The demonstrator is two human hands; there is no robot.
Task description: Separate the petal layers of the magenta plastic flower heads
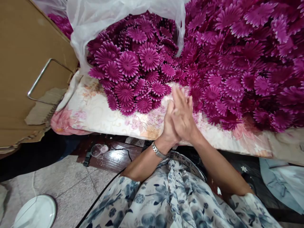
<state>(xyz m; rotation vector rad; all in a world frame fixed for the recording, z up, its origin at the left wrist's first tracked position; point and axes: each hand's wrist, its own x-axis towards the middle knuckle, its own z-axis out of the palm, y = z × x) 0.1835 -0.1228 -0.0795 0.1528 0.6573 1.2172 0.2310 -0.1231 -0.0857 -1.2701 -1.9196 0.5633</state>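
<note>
My left hand (169, 126), with a metal watch (158, 150) on its wrist, is pressed palm to palm against my right hand (184, 118). The fingers of both stretch forward, somewhat blurred, and nothing shows between the palms, though their inner sides are hidden. Just beyond the fingertips lies a pile of purple artificial flower heads (128, 65), partly inside a white translucent plastic bag (80, 34). To the right of my hands spreads a larger heap of the same purple petal pieces (237, 69). Both heaps rest on a floral cloth (102, 117) under my hands.
A cardboard box (28, 41) with a metal wire handle (39, 79) stands at the left. Below the cloth's edge are a dark wooden surface (118, 158) with a clear cup (96, 151). A round white object (35, 212) sits on the tiled floor. Grey fabric (277, 180) hangs at the lower right.
</note>
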